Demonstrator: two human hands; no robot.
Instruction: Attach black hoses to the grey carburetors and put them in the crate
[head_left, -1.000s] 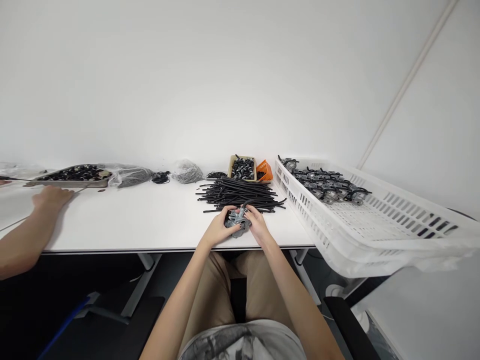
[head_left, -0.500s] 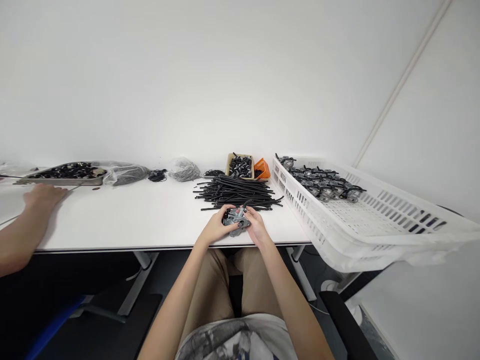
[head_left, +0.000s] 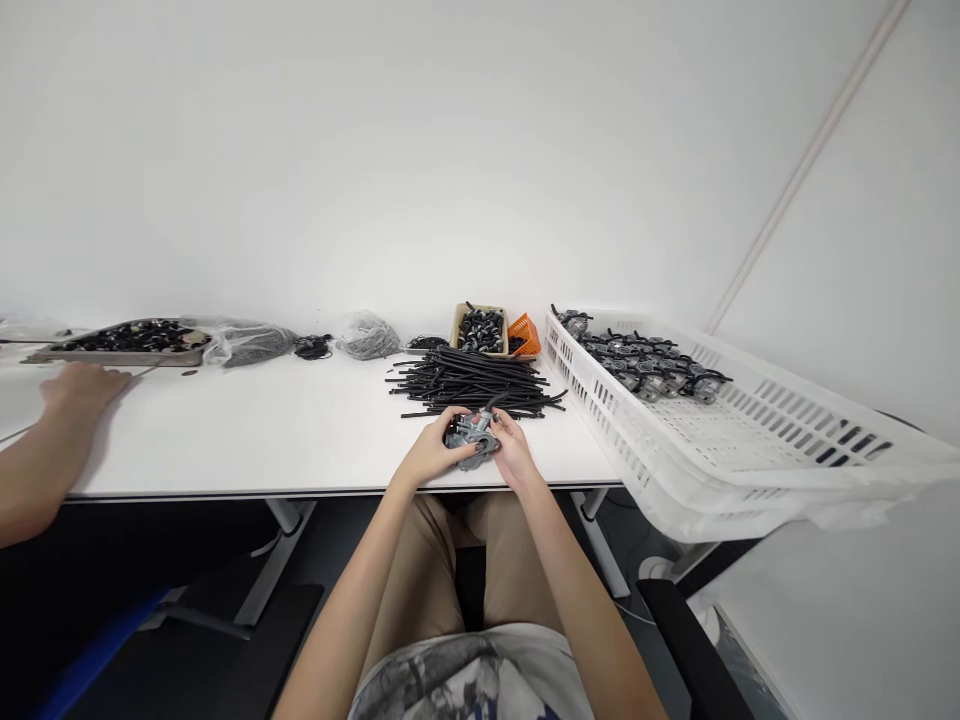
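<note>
Over the table's front edge, a grey metal carburetor (head_left: 471, 432) is held between both hands. My left hand (head_left: 433, 452) is closed around its left side, thumb across the near face. On the other side, my right hand (head_left: 514, 450) grips the body with its fingertips near the top. A short black hose (head_left: 495, 401) sticks up from the carburetor toward the right. Just beyond lies a pile of black rubber hoses (head_left: 472, 380). The fingers behind the carburetor are hidden.
White crates (head_left: 720, 490), stacked at right, hold several carburetors (head_left: 652, 368). Behind the hoses stand a beige basket (head_left: 455, 335) of black parts and an orange basket (head_left: 527, 330). Plastic bags (head_left: 367, 335) and a metal tray (head_left: 180, 358) line the wall. A co-worker's hand (head_left: 79, 390) rests at left.
My right thumb has shifted slightly to the right on the carburetor, showing more of its top. Both hands keep their hold in the same place.
</note>
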